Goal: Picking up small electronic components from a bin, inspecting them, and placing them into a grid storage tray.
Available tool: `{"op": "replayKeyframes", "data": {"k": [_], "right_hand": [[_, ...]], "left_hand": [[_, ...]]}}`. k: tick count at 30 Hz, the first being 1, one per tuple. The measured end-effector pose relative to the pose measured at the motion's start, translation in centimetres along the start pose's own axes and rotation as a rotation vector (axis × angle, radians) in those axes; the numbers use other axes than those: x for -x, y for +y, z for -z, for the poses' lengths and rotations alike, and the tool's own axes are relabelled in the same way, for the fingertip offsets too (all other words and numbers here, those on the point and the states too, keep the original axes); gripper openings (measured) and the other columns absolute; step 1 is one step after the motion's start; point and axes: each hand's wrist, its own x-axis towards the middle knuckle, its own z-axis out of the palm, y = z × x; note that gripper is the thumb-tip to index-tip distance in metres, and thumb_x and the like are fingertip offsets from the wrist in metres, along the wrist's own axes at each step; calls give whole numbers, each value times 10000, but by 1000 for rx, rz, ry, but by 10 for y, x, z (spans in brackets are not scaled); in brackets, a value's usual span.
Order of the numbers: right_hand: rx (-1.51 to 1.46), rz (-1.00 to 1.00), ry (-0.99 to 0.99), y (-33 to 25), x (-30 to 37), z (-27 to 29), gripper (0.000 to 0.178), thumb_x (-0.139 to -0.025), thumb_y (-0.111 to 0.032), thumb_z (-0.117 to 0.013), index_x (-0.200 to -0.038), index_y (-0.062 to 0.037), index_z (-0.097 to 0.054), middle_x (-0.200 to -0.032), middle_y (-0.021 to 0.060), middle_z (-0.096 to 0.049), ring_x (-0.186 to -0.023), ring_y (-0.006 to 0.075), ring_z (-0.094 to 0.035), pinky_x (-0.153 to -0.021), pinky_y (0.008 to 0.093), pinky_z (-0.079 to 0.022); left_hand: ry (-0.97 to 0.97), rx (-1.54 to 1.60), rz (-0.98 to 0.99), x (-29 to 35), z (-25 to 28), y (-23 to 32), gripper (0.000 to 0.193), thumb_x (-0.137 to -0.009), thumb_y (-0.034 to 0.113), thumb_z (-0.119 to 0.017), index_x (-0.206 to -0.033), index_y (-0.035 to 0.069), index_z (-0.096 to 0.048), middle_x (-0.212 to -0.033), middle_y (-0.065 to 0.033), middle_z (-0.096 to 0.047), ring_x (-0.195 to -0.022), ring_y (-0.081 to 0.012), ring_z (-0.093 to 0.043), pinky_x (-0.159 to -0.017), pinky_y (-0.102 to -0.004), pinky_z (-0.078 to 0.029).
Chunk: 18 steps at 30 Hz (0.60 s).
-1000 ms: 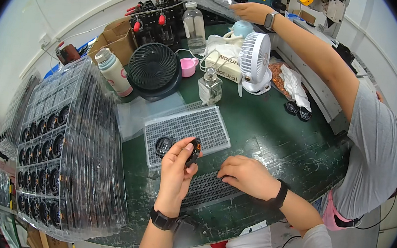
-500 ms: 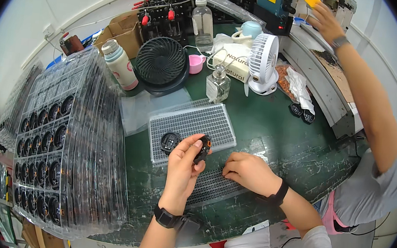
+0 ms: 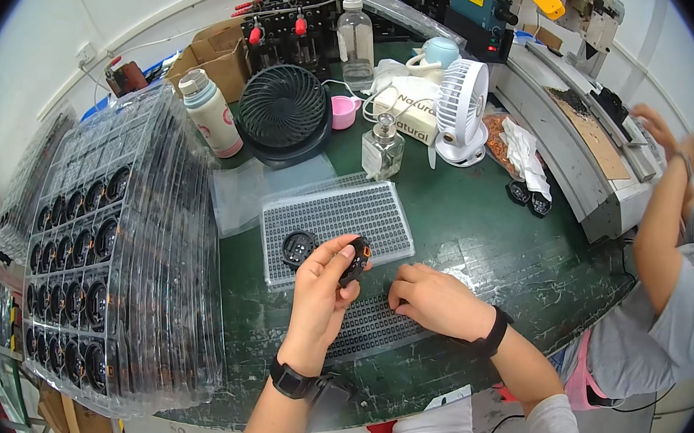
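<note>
Black disc pinched in left hand, curls right hand, hold unclear, at strip near sheet; seems midway, second disc on sheet.

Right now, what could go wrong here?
1. The left hand pinches a round black part above the table; it might slip and drop.
2. A second round part lies on the dotted sheet close by; that hand could knock it.
3. The right hand is at the lower strip; a bump could shift it.
</note>
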Motion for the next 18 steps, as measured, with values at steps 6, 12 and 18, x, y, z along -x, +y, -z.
{"op": "replayKeyframes", "data": {"k": [6,12,18], "right_hand": [[22,52,42,1,1,-3,80,-756,-96,-636,-806,-60,-586,-875,75,-538,-872,264,-551,-768,355,-477],[-50,31,17,1,1,0,76,-737,-56,-596,-797,-36,-555,-828,101,-548,-865,295,-553,-771,383,-481],[-425,-112,182,-3,6,18,149,-778,-58,-643,-926,-41,-626,-811,89,-599,-749,210,-625,-707,295,-514]], "left_hand": [[1,5,-5,1,0,2,203,-942,107,-534,-1115,8,-569,-839,-87,-622,-519,-35,-410,-447,-156,-322],[18,-10,-2,-1,0,1,220,-943,113,-533,-1135,11,-559,-832,-81,-618,-509,-34,-407,-445,-163,-306],[18,-29,-1,-1,1,0,243,-944,119,-529,-1160,8,-545,-833,-73,-603,-500,-32,-396,-448,-175,-291]]}}
